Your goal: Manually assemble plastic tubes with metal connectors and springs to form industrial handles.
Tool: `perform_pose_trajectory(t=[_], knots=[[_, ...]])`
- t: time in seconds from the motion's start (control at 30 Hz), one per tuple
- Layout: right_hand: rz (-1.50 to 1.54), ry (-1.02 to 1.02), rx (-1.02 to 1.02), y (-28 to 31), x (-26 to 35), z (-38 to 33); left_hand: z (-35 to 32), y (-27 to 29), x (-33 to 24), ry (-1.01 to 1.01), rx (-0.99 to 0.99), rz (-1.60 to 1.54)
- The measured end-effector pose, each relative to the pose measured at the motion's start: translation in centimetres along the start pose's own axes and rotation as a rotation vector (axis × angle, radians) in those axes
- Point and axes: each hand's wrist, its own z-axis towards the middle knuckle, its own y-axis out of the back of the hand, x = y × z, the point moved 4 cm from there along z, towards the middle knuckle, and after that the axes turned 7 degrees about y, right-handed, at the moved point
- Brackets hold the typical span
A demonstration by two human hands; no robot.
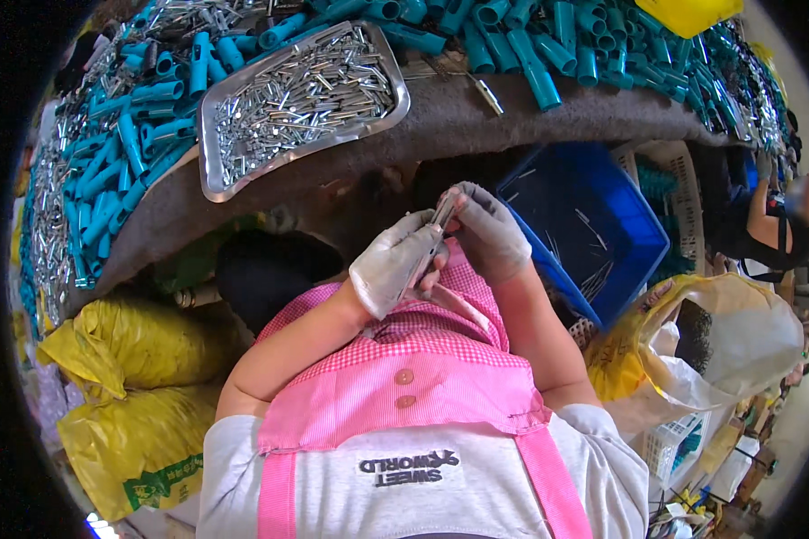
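Both my hands wear pale grey work gloves and meet above my lap. My left hand [388,263] is closed round a slim, silvery metal part [443,212] that points up and away from me. My right hand [493,235] has its fingertips pressed together at the part's upper end. The gloves cover much of the part, so its exact kind cannot be made out. Beyond my hands, a metal tray [208,153] heaped with small silvery pins [306,99] rests on the table's near edge.
Teal plastic tubes [535,67] are piled along the curved, cloth-covered table [476,117]. A blue bin [571,211] with a few metal rods stands to my right, beside an opened sack [692,332]. Yellow sacks [144,395] lie at left. Another person [777,225] sits far right.
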Motion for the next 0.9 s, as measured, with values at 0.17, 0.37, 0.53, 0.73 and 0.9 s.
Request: perform_pose_trajectory(t=[0.17,0.37,0.53,0.73,0.9], knots=[[0.165,-0.037,-0.108,1.4,0.8,-0.1,0.8,-0.3,0.1,0.07,0.128,-0.006],[-0.109,0.068,-0.257,3.8,0.3,-0.9,2.5,-0.1,0.3,0.138,0.078,-0.079],[-1.02,0.203,-0.475,15.8,4.1,-4.7,2.6,1.5,1.1,0.24,-0.053,-0.087],[-1.623,-0.541,-0.704,36.5,2.6,-14.1,3.9,4.8,3.2,0.284,-0.124,-0.133],[-1.661,-0.737,-0.718,36.4,3.6,-15.2,4.5,5.3,3.3,0.293,-0.134,-0.13]])
